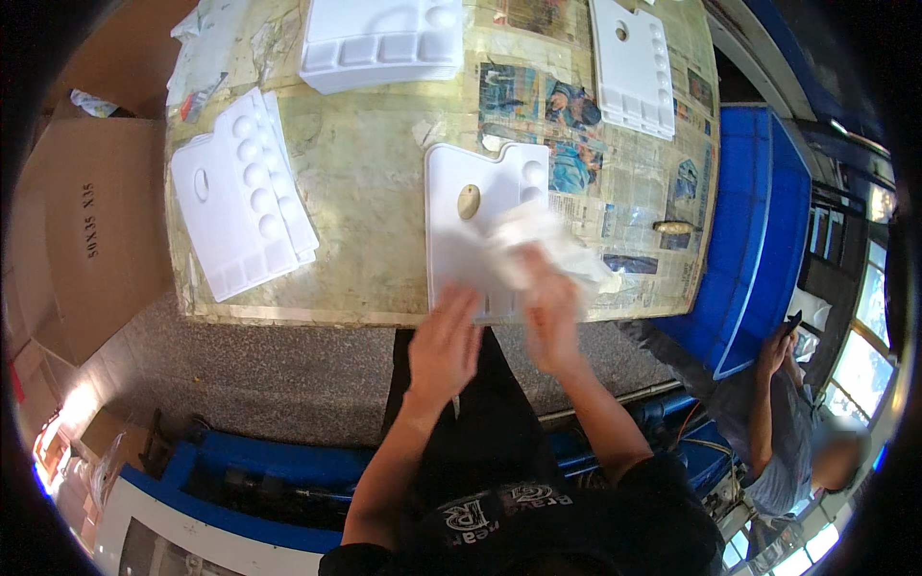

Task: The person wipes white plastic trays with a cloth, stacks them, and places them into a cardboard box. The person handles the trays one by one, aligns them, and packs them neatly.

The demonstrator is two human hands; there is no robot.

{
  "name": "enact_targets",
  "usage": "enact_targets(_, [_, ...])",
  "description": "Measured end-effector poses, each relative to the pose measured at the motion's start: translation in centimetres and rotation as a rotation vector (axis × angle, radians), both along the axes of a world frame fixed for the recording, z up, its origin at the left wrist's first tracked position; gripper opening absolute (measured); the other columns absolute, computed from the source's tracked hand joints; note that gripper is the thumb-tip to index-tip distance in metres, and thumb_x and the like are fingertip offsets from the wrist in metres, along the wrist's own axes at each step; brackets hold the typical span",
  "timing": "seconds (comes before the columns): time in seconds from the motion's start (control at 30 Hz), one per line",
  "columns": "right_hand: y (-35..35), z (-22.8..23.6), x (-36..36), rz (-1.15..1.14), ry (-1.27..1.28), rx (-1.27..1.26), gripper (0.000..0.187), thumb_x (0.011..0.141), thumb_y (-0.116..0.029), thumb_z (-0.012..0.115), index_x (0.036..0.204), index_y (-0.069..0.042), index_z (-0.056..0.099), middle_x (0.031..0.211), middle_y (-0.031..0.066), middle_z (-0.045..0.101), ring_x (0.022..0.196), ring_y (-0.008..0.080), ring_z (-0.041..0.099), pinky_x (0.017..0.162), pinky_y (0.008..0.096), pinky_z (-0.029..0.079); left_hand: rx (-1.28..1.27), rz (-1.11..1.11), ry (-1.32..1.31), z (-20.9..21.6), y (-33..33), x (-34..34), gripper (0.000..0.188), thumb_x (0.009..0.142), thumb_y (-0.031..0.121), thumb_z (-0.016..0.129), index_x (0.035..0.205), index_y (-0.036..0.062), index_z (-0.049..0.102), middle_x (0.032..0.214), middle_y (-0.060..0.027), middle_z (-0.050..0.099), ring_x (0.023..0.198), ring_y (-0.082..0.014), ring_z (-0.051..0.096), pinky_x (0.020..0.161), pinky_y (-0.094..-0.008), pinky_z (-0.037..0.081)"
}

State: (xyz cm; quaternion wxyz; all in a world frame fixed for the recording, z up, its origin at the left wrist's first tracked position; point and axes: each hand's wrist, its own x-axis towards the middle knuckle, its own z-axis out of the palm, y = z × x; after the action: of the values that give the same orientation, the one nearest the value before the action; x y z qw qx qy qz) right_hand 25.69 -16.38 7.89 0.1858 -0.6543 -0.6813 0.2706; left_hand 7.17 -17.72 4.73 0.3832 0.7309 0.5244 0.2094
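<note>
A white plastic paint palette [445, 252] lies near the front edge of the table, with a thumb hole and small round wells along its right side. Bunched in my right hand [550, 312] is a white cloth [540, 236], over the right part of the palette; both are smeared by motion. My left hand [446, 342] rests its outstretched fingers at the palette's near left edge, holding nothing that I can see. The cloth and hands hide the palette's lower right part.
Fanned palettes [226, 206] lie at the left. A tall palette stack [382, 48] stands at the far middle, another stack [634, 72] at far right. A small tan-handled tool [676, 228] lies near a blue crate [759, 221]. A cardboard box [106, 226] stands left; another person [768, 422] is at right.
</note>
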Motion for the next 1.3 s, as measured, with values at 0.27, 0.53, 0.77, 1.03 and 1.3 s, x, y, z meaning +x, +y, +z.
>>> enact_targets(0.27, [12.7,-6.8,-4.4,0.460,-0.209,0.135,0.055,0.090,-0.027,0.053,0.142,-0.018,0.039,0.150,-0.0039,0.033,0.140,0.0179,0.026,0.108,0.0411,0.027,0.090,-0.207,0.391,-2.7,-3.1,2.4,0.047,0.088,0.020,0.057,0.134,0.0146,0.049,0.141,0.0002,0.045,0.133,-0.0178,0.038,0.108,-0.0336,0.027])
enact_targets(0.53, [10.0,-6.8,2.6,-0.253,-0.418,0.078,0.060,0.094,-0.029,0.045,0.147,-0.008,0.026,0.154,0.0085,0.024,0.141,0.0284,0.022,0.108,0.0470,0.026,0.132,-0.164,0.557,-2.9,-3.4,3.4,0.049,0.096,0.039,0.046,0.142,0.0232,0.041,0.149,0.0061,0.034,0.138,-0.0141,0.030,0.112,-0.0323,0.014])
enact_targets(0.77, [-2.5,-5.5,-0.5,-0.236,-0.219,0.004,0.057,0.094,-0.024,0.042,0.143,0.003,0.030,0.151,0.0185,0.026,0.140,0.0378,0.021,0.105,0.0489,0.025,0.076,-0.171,0.517,-2.0,-3.0,3.4,0.046,0.096,0.032,0.046,0.140,0.0192,0.044,0.149,0.0045,0.035,0.138,-0.0137,0.030,0.111,-0.0332,0.016])
enact_targets(1.03, [-12.7,-6.3,-1.2,0.115,0.135,-0.171,0.055,0.080,0.011,0.051,0.127,-0.019,0.058,0.137,-0.0059,0.049,0.123,0.0234,0.050,0.101,0.0392,0.041,0.062,0.341,0.125,-0.2,9.0,0.6,0.041,0.088,0.028,0.064,0.117,0.0007,0.056,0.112,-0.0141,0.059,0.098,-0.0329,0.057,0.084,-0.0414,0.045])
enact_targets(1.3, [-11.4,-2.5,0.2,-0.011,0.414,0.069,0.048,0.070,0.010,0.056,0.113,-0.008,0.064,0.121,0.0044,0.060,0.111,0.0311,0.054,0.095,0.0414,0.042,0.034,0.306,0.401,-1.0,12.3,4.0,0.062,0.068,0.045,0.080,0.102,0.0004,0.053,0.114,-0.0171,0.044,0.106,-0.0343,0.047,0.090,-0.0423,0.041])
